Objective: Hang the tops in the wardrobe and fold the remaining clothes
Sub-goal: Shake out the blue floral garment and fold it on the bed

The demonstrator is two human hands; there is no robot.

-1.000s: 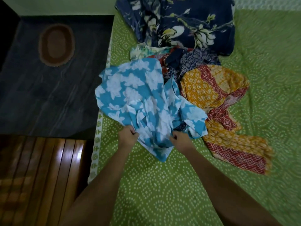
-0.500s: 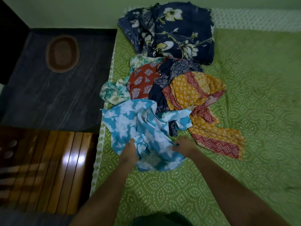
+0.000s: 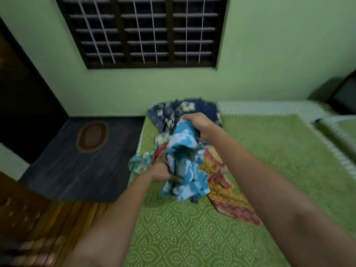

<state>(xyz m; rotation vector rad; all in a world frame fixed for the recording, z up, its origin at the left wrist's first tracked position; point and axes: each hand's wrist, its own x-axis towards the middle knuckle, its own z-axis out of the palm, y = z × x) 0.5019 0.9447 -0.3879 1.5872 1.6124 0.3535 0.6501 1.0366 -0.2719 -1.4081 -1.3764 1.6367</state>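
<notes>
A crumpled blue garment with white flowers hangs above the green bedspread. My right hand grips its top, raised over the pile. My left hand holds its lower left side. Behind and beside it lie a yellow and red patterned cloth, a red printed piece, a pale teal piece and a dark navy floral cloth near the wall. The frame is blurred by motion.
The bed's left edge borders a dark floor with an oval brown mat. A wooden slatted surface lies at lower left. A barred window is in the green wall. A second green-covered surface sits at right.
The blue flowered garment has been lifted off the bed; my right hand rose to its top. The view tilted up, bringing the wall and window into sight.
</notes>
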